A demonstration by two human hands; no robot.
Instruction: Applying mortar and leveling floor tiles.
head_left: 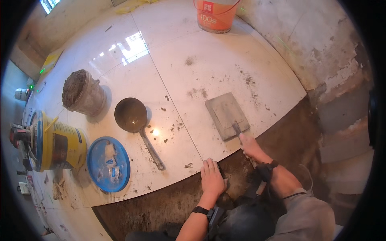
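Observation:
My right hand (251, 148) is closed round the handle of a trowel with a flat, grey, rectangular blade (225, 111). The blade lies flat on the pale, glossy tile floor (169, 60), near its front edge. To the left, my left hand (212, 176) rests on the same tile edge, beside a joint line, its fingers stretched out flat and holding nothing. Farther left lies a ladle (130, 114) with a round, dark bowl, its long handle (152, 150) pointing toward me.
A mortar-filled bucket (84, 92), a yellow bucket (62, 144) and a blue lid (108, 164) stand or lie at left. An orange bucket (216, 16) stands far back. Along the tile edge runs bare brown ground (140, 219); a peeling wall (317, 52) rises at right.

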